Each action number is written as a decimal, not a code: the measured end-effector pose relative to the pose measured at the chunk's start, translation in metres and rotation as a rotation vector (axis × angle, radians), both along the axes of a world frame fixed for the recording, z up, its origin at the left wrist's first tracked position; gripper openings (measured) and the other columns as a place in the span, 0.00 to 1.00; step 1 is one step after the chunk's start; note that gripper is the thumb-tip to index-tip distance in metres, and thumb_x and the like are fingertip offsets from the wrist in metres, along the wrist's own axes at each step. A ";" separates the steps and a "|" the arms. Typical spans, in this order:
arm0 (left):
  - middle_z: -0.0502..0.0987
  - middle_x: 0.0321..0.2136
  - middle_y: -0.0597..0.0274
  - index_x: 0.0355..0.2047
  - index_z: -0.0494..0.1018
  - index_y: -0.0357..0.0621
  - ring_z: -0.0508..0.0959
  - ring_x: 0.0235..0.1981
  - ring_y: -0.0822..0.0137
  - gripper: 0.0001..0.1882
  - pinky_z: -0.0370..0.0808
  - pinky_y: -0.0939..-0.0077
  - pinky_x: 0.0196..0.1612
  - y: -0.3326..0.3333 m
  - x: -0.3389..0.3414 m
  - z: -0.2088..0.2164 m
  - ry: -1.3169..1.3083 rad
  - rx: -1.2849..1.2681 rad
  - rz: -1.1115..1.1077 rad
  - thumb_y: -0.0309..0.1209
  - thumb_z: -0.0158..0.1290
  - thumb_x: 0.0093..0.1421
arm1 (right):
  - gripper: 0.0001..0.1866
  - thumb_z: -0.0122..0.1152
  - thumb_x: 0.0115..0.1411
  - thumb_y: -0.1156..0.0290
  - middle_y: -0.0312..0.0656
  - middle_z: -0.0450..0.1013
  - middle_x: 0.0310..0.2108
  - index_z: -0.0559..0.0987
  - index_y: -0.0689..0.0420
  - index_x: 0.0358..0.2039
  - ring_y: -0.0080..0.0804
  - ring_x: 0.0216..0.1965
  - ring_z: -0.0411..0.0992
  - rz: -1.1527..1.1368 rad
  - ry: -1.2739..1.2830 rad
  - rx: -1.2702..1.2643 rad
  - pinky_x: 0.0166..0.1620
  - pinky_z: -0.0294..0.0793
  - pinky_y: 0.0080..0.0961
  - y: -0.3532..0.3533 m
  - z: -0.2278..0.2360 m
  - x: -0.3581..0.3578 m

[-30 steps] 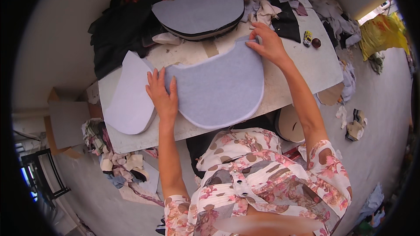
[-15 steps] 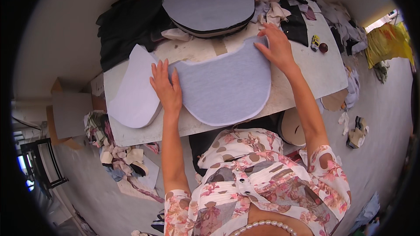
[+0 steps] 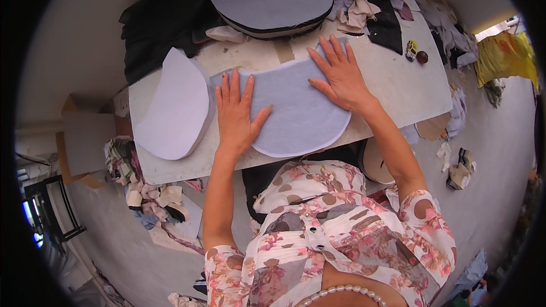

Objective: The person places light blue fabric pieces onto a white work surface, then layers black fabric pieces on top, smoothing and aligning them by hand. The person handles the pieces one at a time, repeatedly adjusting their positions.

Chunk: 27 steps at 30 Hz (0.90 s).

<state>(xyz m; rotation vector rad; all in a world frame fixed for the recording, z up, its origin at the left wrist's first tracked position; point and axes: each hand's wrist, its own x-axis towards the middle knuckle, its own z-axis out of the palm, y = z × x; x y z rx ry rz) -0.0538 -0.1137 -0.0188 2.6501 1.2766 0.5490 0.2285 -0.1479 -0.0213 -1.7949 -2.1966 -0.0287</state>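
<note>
A grey-blue crescent-shaped fabric piece [image 3: 301, 116] with a pale edge lies flat on the table [image 3: 398, 96] in front of me. Across its left part my left hand [image 3: 237, 111] rests palm down, fingers spread. My right hand [image 3: 340, 74] presses flat on its upper right horn, also with fingers apart. Left of the fabric lies a stack of white crescent-shaped pieces [image 3: 176, 105]. At the table's far side stands a thick pile of grey crescent pieces [image 3: 273, 0] with dark layers beneath.
Black cloth [image 3: 165, 28] heaps at the back left. Fabric scraps [image 3: 358, 14] lie at the back right, near a small yellow toy car [image 3: 412, 50] and a dark red ball [image 3: 422, 57]. Rags [image 3: 159, 199] and a cardboard box [image 3: 88, 142] are left of the table; a yellow bag [image 3: 503, 59] sits right.
Both hands have moved inward from the fabric's ends and now lie flat on it. My right hand's fingers no longer hold the right corner. The view has shifted slightly.
</note>
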 end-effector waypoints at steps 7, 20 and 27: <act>0.49 0.68 0.47 0.64 0.60 0.45 0.44 0.69 0.45 0.38 0.39 0.47 0.68 -0.002 -0.003 0.002 -0.037 -0.046 -0.007 0.50 0.53 0.58 | 0.25 0.62 0.56 0.54 0.47 0.68 0.55 0.75 0.54 0.50 0.46 0.60 0.61 -0.012 0.053 0.318 0.62 0.57 0.47 0.011 0.027 -0.005; 0.76 0.49 0.50 0.51 0.70 0.33 0.74 0.53 0.59 0.18 0.68 0.66 0.58 0.038 0.019 0.038 -1.225 -0.562 0.267 0.34 0.49 0.66 | 0.06 0.64 0.50 0.68 0.43 0.76 0.28 0.79 0.56 0.25 0.43 0.37 0.73 0.074 0.282 0.217 0.38 0.72 0.39 0.179 0.033 -0.048; 0.74 0.46 0.46 0.54 0.66 0.33 0.75 0.50 0.55 0.28 0.74 0.63 0.53 0.092 0.046 0.023 -1.704 -1.315 0.366 0.44 0.54 0.63 | 0.05 0.61 0.51 0.69 0.44 0.77 0.27 0.80 0.56 0.27 0.46 0.33 0.74 0.230 0.410 0.095 0.37 0.71 0.39 0.143 0.059 -0.040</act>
